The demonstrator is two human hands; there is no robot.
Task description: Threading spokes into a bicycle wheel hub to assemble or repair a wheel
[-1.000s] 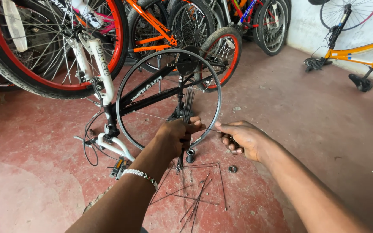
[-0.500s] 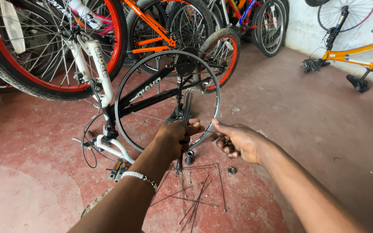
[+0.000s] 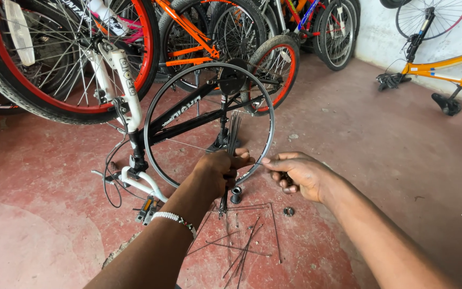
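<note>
1. The left hand [image 3: 221, 167] is closed in a fist around a bundle of thin metal spokes [image 3: 233, 134], which stands roughly upright; the spoke ends stick out above and below the fist.
2. The right hand [image 3: 298, 172] is curled, its thumb and forefinger pinched together right at the lower edge of the bare wheel rim [image 3: 159, 113]; what it pinches is too small to tell, possibly one spoke.
3. The rim stands upright in front of both hands, against the black bicycle frame [image 3: 188, 112] lying behind it.
4. Loose spokes [image 3: 247, 243] lie scattered on the red floor [image 3: 38, 225] just below the hands.
5. A small metal cylinder [image 3: 236, 194] and a small round part [image 3: 289, 212] lie on the floor beside the loose spokes.
6. Several bicycles with red-rimmed tyres [image 3: 54, 59] stand behind, and an orange bicycle [image 3: 439, 67] rests by the wall.
</note>
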